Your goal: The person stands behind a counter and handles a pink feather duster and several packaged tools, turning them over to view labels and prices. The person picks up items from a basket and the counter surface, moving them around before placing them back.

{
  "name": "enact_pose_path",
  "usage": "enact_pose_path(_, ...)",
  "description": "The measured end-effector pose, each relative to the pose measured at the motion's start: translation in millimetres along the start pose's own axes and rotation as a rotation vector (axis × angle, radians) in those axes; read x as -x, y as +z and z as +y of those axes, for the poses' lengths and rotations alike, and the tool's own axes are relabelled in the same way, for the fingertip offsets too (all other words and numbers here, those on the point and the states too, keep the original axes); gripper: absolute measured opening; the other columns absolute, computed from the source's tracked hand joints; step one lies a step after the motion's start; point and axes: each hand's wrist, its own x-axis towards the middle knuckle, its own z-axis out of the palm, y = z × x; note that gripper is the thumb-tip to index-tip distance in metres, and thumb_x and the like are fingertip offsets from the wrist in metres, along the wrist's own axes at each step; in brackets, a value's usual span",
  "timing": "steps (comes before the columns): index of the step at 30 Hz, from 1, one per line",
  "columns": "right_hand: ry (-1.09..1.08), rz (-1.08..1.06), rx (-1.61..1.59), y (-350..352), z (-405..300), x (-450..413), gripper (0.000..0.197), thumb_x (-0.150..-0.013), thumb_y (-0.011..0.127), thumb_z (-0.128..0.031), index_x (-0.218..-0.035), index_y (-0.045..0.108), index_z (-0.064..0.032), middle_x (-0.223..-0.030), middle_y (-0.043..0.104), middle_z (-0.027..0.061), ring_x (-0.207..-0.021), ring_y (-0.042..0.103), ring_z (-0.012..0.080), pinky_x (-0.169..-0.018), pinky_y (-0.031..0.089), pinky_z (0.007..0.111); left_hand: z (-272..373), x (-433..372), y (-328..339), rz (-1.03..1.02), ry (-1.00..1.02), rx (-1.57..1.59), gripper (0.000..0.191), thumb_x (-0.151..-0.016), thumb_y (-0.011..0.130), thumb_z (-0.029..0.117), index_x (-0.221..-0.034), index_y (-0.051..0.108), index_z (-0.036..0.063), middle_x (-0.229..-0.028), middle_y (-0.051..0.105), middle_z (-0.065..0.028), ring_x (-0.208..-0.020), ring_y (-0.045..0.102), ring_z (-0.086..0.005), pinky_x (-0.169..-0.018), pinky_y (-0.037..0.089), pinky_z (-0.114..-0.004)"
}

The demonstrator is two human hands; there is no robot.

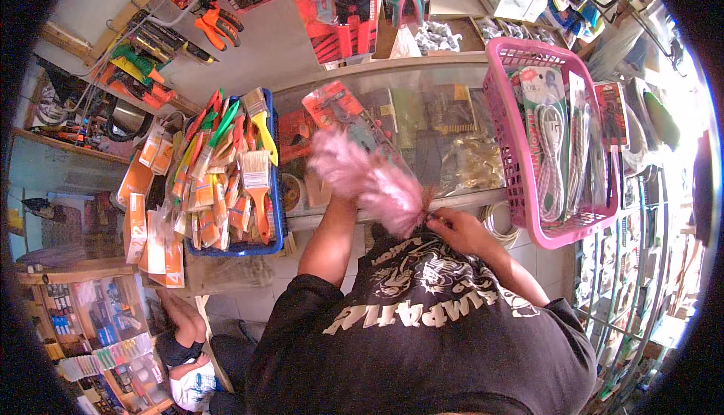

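My right hand grips the handle end of a fluffy pink duster in front of my chest. The duster's head spreads up and left over the glass counter. My left forearm reaches up beneath the duster, and the fluff hides that hand's fingers. Just beyond the fluff is a tool in red blister packaging, partly covered by the duster. Whether my left hand holds this pack cannot be seen.
A blue basket of paintbrushes stands left on the glass-topped counter, beside orange-and-white boxes. A pink plastic basket with packaged cords stands right. Carded tools hang ahead. Another person sits at lower left.
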Motion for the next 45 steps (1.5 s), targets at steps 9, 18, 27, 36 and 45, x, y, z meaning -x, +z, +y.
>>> enact_pose_path(9, 0.084, 0.028, -0.115, -4, -3, -11, 0.049, -0.094, 0.048, -0.045, -0.113, 0.058, -0.0015, -0.1, 0.064, 0.0255, -0.095, 0.062, 0.041, -0.083, 0.047, 0.045, -9, -14, -4, -0.285, 0.0, 0.333, 0.069, -0.09, 0.036, 0.066, -0.138, 0.039, 0.0159, -0.134, 0.048, -0.0055, -0.12, 0.048, -0.0253, -0.104, 0.037, -0.046)
enact_pose_path(18, 0.063, 0.082, -0.105, -2, -5, -26, 0.046, -0.096, 0.046, -0.042, -0.108, 0.06, -0.0004, -0.093, 0.065, 0.0234, -0.092, 0.063, 0.0397, -0.081, 0.048, 0.044, 4, 7, 15, -0.006, -0.119, 0.058, 0.078, -0.086, 0.037, 0.072, -0.139, 0.039, 0.0157, -0.132, 0.051, -0.0068, -0.116, 0.052, -0.0291, -0.098, 0.043, -0.049)
enact_pose_path(27, 0.04, 0.101, -0.313, -4, -11, -37, 0.048, -0.096, 0.046, -0.045, -0.098, 0.062, 0.0006, -0.071, 0.06, 0.0126, -0.065, 0.056, 0.0221, -0.063, 0.046, 0.039, -7, -4, -19, -0.013, -0.179, 0.094, 0.067, -0.088, 0.042, 0.065, -0.132, 0.046, 0.0154, -0.122, 0.058, -0.0082, -0.109, 0.056, -0.0285, -0.089, 0.049, -0.049)
enact_pose_path(36, 0.02, 0.0, -0.319, -27, -35, -35, 0.049, -0.095, 0.049, -0.043, -0.096, 0.062, 0.0043, -0.07, 0.06, 0.0124, -0.064, 0.057, 0.0223, -0.064, 0.047, 0.039, -3, 0, 0, 0.225, -0.072, -0.118, 0.057, -0.092, 0.042, 0.056, -0.13, 0.049, 0.0132, -0.124, 0.056, -0.0097, -0.114, 0.052, -0.0294, -0.098, 0.042, -0.048)
enact_pose_path(45, -0.014, -0.088, -0.209, -33, -36, -44, 0.05, -0.094, 0.05, -0.045, -0.1, 0.064, 0.0026, -0.076, 0.065, 0.0146, -0.067, 0.061, 0.0216, -0.065, 0.049, 0.037, -6, -5, -13, 0.14, -0.071, -0.054, 0.055, -0.09, 0.045, 0.058, -0.125, 0.051, 0.0156, -0.115, 0.059, -0.007, -0.102, 0.057, -0.0274, -0.089, 0.046, -0.046)
